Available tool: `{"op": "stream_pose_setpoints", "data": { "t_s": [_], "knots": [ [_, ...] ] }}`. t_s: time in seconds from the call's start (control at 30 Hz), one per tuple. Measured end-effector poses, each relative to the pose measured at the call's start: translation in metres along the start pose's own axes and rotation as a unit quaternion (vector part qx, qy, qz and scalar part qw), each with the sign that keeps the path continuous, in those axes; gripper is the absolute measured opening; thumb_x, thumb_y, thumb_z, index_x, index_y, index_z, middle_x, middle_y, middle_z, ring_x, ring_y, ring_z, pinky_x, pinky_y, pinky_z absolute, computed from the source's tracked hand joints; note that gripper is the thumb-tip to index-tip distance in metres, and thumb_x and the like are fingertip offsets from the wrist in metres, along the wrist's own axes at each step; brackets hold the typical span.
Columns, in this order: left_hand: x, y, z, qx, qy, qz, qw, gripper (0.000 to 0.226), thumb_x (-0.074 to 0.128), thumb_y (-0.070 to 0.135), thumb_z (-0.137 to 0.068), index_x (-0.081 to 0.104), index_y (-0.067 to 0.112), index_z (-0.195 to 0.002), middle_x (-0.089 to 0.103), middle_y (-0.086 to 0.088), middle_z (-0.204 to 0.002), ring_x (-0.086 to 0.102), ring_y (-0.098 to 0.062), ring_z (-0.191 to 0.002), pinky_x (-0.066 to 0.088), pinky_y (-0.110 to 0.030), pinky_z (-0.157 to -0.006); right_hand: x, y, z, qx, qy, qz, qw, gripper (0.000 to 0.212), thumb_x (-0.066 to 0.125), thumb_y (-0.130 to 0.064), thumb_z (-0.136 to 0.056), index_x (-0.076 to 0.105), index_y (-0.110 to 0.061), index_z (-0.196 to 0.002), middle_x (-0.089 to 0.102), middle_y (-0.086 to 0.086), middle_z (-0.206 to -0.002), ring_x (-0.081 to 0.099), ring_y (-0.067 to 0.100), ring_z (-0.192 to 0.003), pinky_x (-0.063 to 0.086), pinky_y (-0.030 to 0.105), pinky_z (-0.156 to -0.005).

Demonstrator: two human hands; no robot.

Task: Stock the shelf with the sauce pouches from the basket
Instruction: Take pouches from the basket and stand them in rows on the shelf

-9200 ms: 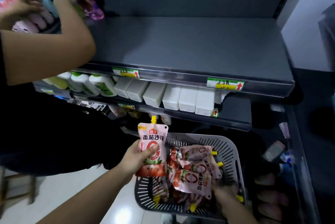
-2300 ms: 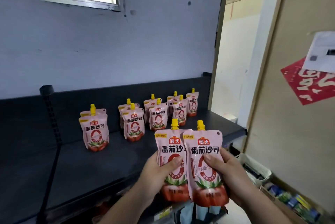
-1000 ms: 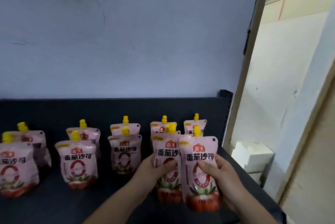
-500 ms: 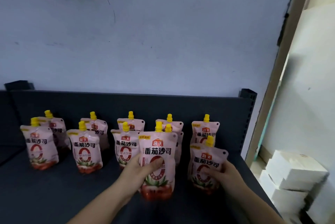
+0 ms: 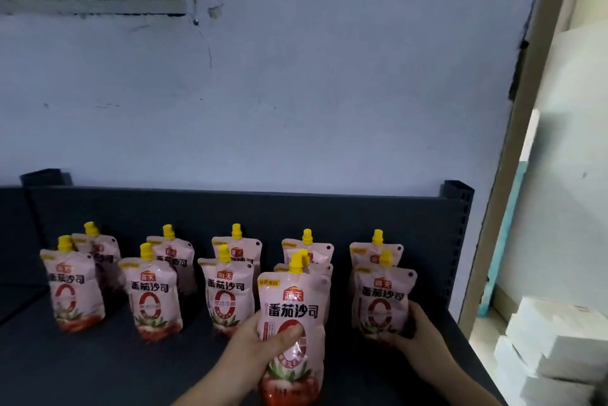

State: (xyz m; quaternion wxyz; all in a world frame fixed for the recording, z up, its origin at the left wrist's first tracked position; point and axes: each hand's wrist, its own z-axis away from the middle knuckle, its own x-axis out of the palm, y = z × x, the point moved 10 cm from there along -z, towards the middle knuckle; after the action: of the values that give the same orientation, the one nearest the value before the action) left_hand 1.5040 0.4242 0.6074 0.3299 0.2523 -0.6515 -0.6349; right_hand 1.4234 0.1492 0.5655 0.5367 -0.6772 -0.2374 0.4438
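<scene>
Several pink sauce pouches with yellow caps stand in two rows on the dark shelf. My left hand grips one pouch in front of the rows, held upright above the shelf. My right hand holds the lower part of another pouch, which stands at the right end of the front row. The basket is out of view.
The shelf's dark back panel rises behind the pouches, with a blue-grey wall above. An upright post ends the shelf on the right. White boxes are stacked beyond the right edge. Bare shelf lies in front of the left pouches.
The right pouch has come down onto the shelf at the right end of the front row, my right hand still on it. My left hand still holds its pouch in front.
</scene>
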Motion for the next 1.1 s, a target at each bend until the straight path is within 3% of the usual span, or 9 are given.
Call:
{"op": "stream_pose_setpoints", "data": {
  "t_s": [0.17, 0.3, 0.47, 0.6, 0.77, 0.87, 1.0, 1.03, 1.1],
  "knots": [
    [0.001, 0.004, 0.002, 0.006, 0.003, -0.007, 1.0, 0.046, 0.079, 0.025, -0.074, 0.068, 0.013, -0.117, 0.077, -0.01, -0.109, 0.074, -0.026, -0.1, 0.06, -0.026, -0.073, 0.001, 0.006, -0.012, 0.0, 0.032, 0.039, 0.999, 0.05, 0.084, -0.017, -0.076, 0.055, -0.026, -0.115, 0.063, -0.019, -0.1, 0.059, 0.002, -0.092, 0.04, 0.01, -0.07],
    [0.01, 0.003, 0.0, -0.002, -0.001, -0.008, 1.0, 0.043, 0.077, 0.023, -0.076, 0.066, 0.014, -0.117, 0.077, -0.009, -0.108, 0.074, -0.026, -0.099, 0.061, -0.027, -0.071, 0.006, 0.005, -0.016, 0.003, 0.037, 0.055, 0.998, 0.044, 0.082, -0.022, -0.079, 0.055, -0.025, -0.114, 0.062, -0.018, -0.1, 0.058, 0.0, -0.089, 0.039, 0.009, -0.068],
    [0.036, 0.002, -0.006, 0.008, -0.003, -0.027, 1.0, 0.032, 0.073, 0.015, -0.082, 0.068, 0.012, -0.113, 0.078, -0.007, -0.102, 0.076, -0.023, -0.092, 0.06, -0.024, -0.065, 0.002, 0.009, -0.017, 0.04, 0.017, 0.044, 0.998, 0.047, 0.082, -0.021, -0.078, 0.059, -0.018, -0.119, 0.068, -0.007, -0.111, 0.064, 0.016, -0.108, 0.05, 0.025, -0.086],
    [0.057, -0.004, -0.011, -0.005, -0.038, -0.026, 0.999, 0.035, 0.074, 0.016, -0.08, 0.069, 0.01, -0.114, 0.077, -0.009, -0.106, 0.075, -0.025, -0.096, 0.06, -0.025, -0.069, -0.003, 0.007, -0.012, 0.035, 0.012, 0.026, 0.999, 0.042, 0.082, -0.02, -0.078, 0.062, -0.022, -0.115, 0.066, -0.014, -0.098, 0.063, 0.01, -0.099, 0.044, 0.011, -0.068],
    [0.061, -0.013, -0.017, -0.011, -0.053, -0.015, 0.998, 0.035, 0.078, 0.026, -0.078, 0.072, 0.021, -0.112, 0.075, -0.007, -0.114, 0.072, -0.025, -0.105, 0.06, -0.031, -0.082, -0.003, 0.012, -0.014, 0.05, -0.016, 0.044, 0.998, 0.038, 0.078, -0.017, -0.082, 0.061, -0.023, -0.115, 0.064, -0.017, -0.096, 0.06, 0.0, -0.088, 0.041, 0.011, -0.064],
    [0.063, -0.018, -0.022, -0.009, -0.05, -0.015, 0.999, 0.04, 0.08, 0.029, -0.077, 0.071, 0.02, -0.115, 0.074, -0.008, -0.117, 0.071, -0.026, -0.108, 0.057, -0.04, -0.09, -0.015, 0.023, -0.015, 0.089, -0.021, 0.004, 0.996, 0.045, 0.072, -0.003, -0.083, 0.057, -0.019, -0.122, 0.064, -0.007, -0.104, 0.061, 0.007, -0.093, 0.047, 0.015, -0.067],
    [0.074, -0.022, -0.032, -0.01, -0.047, -0.005, 0.999, 0.047, 0.082, 0.029, -0.071, 0.07, 0.019, -0.115, 0.075, -0.007, -0.115, 0.072, -0.024, -0.106, 0.061, -0.034, -0.082, -0.057, 0.034, 0.008, 0.166, 0.046, -0.068, 0.983, 0.024, 0.061, -0.002, -0.091, 0.065, -0.006, -0.115, 0.067, 0.013, -0.103, 0.067, 0.023, -0.092, 0.058, 0.032, -0.075],
    [0.08, -0.023, -0.035, -0.01, -0.048, -0.012, 0.999, 0.047, 0.082, 0.029, -0.07, 0.07, 0.02, -0.114, 0.076, -0.005, -0.113, 0.073, -0.022, -0.104, 0.061, -0.032, -0.08, -0.06, 0.026, 0.014, 0.146, 0.041, -0.08, 0.985, 0.023, 0.061, -0.003, -0.091, 0.067, -0.009, -0.112, 0.068, 0.015, -0.104, 0.068, 0.025, -0.09, 0.058, 0.035, -0.076],
    [0.096, -0.027, -0.041, -0.013, -0.06, -0.024, 0.998, 0.045, 0.08, 0.027, -0.072, 0.067, 0.02, -0.115, 0.077, -0.001, -0.109, 0.074, -0.018, -0.099, 0.061, -0.026, -0.073, -0.042, -0.008, 0.027, 0.07, -0.049, -0.141, 0.986, 0.029, 0.066, -0.004, -0.087, 0.067, -0.015, -0.113, 0.069, 0.015, -0.111, 0.07, 0.028, -0.097, 0.059, 0.036, -0.08]
  ]
}}
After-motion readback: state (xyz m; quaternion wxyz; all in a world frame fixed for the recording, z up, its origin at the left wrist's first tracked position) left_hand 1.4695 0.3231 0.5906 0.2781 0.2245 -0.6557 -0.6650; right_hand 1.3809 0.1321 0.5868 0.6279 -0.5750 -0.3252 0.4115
